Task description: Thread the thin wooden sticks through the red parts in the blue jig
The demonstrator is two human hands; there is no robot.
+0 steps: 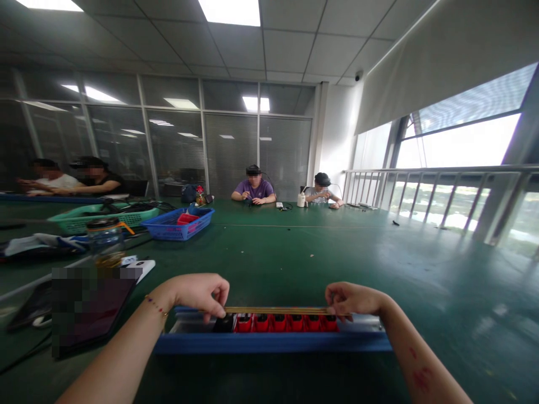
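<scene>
A thin, straight, yellow-brown strip (pixel 275 310) spans the gap between my two hands. My left hand (pixel 206 294) pinches its left end between thumb and fingers. At the other end, the fingers of my right hand (pixel 343 298) are closed on it in the same way. Directly below lies a long blue channel-like tray (pixel 273 343) with a pale inside. A row of several red blocks (pixel 279 322) with black tops sits in it, and a black block (pixel 224 324) stands at the row's left end, partly behind my left fingers.
Left on the green table (pixel 269 252) are a blue basket (pixel 179 224) with red things, a green basket (pixel 105 217) with cables, a lidded jar (pixel 104 241) and a dark tablet-like slab (pixel 99 314). Two people sit across the table, others at far left.
</scene>
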